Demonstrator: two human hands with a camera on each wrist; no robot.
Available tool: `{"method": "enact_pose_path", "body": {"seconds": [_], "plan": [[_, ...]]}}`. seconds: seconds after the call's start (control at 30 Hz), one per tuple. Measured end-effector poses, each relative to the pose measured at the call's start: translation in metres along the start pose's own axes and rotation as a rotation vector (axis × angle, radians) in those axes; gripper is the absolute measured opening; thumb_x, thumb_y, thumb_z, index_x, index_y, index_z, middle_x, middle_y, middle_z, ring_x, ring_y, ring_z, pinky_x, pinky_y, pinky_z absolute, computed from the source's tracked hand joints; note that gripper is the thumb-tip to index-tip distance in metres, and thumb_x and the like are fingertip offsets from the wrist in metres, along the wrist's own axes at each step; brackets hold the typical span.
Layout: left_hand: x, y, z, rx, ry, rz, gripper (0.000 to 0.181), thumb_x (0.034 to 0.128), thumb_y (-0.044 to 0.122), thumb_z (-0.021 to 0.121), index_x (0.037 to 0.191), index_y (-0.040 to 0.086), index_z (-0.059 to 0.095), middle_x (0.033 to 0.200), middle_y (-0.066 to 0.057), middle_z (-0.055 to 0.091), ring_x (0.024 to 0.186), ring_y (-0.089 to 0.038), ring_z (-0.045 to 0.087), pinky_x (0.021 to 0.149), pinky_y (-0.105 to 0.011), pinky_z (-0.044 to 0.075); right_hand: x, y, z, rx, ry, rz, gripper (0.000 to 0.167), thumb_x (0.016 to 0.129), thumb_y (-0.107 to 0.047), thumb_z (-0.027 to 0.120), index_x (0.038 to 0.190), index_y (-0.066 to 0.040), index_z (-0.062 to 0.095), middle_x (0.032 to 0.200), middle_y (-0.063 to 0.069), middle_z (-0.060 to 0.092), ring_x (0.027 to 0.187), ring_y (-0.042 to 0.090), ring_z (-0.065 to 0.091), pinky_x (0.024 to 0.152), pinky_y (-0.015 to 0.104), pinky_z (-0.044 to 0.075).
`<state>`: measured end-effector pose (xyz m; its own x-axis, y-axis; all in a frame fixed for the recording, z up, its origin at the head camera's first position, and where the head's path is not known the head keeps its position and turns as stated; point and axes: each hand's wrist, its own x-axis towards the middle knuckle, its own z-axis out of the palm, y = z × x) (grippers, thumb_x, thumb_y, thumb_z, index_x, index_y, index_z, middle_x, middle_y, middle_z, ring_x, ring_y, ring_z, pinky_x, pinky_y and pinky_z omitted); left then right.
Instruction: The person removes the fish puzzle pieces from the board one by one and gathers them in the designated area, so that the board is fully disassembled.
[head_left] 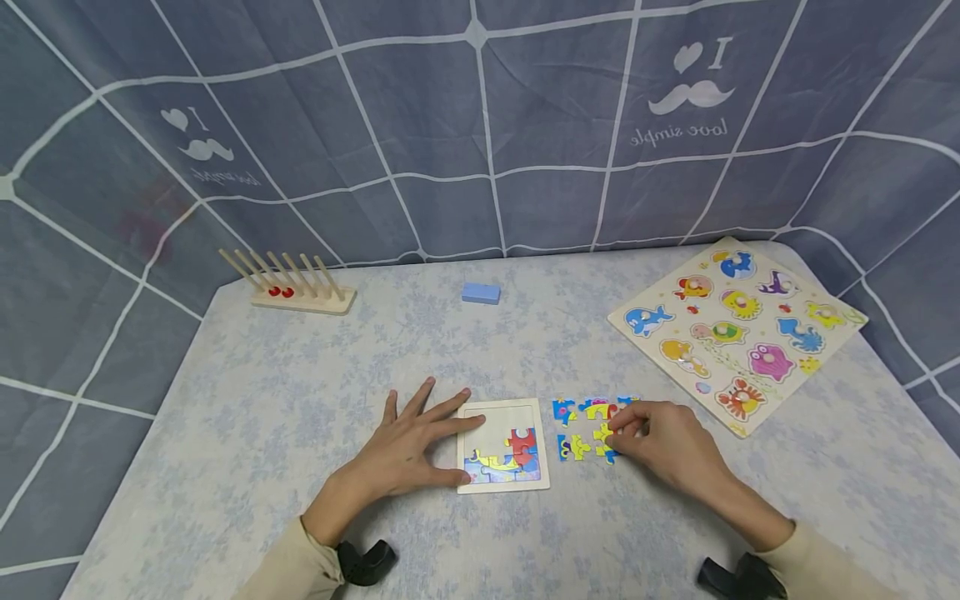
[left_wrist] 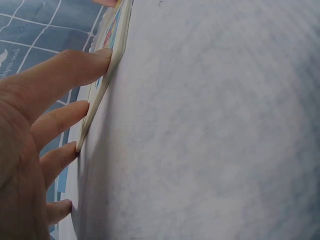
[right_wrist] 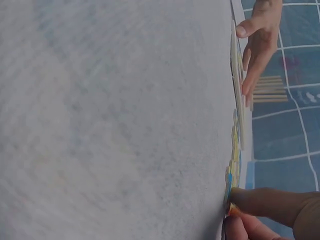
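A wooden puzzle tray (head_left: 495,414) lies on the table, its lower and right parts filled with joined jigsaw pieces (head_left: 522,450) in red, yellow and blue. My left hand (head_left: 412,446) spreads its fingers over the tray's left side; in the left wrist view the thumb (left_wrist: 82,65) touches the frame's edge. Right of the tray lie several loose jigsaw pieces (head_left: 577,447). Over the right end of this group, my right hand (head_left: 667,442) pinches a jigsaw piece (right_wrist: 229,192) between thumb and fingers, low at the table. The fingers hide most of that piece.
A wooden peg stand (head_left: 303,302) with two red beads is at the back left. Near the back middle lies a blue block (head_left: 481,292). A sea-animal knob puzzle board (head_left: 720,333) covers the right side. A tiled-pattern curtain (head_left: 420,125) hangs behind the table (head_left: 375,358).
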<state>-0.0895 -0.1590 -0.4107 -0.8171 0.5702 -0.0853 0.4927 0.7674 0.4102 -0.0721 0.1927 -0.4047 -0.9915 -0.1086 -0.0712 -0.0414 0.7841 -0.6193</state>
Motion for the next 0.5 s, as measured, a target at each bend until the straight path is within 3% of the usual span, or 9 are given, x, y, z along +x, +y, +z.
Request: {"method": "enact_pose_path", "body": {"seconds": [0.23, 0.5], "plan": [[0.0, 0.0, 0.0, -0.001, 0.002, -0.001, 0.075, 0.0746, 0.057, 0.078, 0.142, 0.034, 0.055, 0.159, 0.006, 0.03, 0.148, -0.041, 0.008, 0.104, -0.078, 0.001, 0.0, -0.001, -0.001, -0.025, -0.009, 0.0, 0.006, 0.08, -0.024, 0.078, 0.084, -0.022, 0.073, 0.069, -0.013, 0.06, 0.062, 0.007, 0.052, 0.054, 0.027, 0.038], [0.0, -0.001, 0.001, -0.003, 0.005, 0.001, 0.074, 0.0746, 0.056, 0.078, 0.142, 0.034, 0.055, 0.159, 0.006, 0.03, 0.148, -0.041, 0.009, 0.103, -0.078, 0.002, 0.002, -0.011, -0.002, 0.039, 0.006, 0.009, 0.006, 0.083, -0.025, 0.076, 0.085, -0.02, 0.073, 0.07, -0.011, 0.061, 0.06, 0.009, 0.05, 0.053, 0.026, 0.038]]}}
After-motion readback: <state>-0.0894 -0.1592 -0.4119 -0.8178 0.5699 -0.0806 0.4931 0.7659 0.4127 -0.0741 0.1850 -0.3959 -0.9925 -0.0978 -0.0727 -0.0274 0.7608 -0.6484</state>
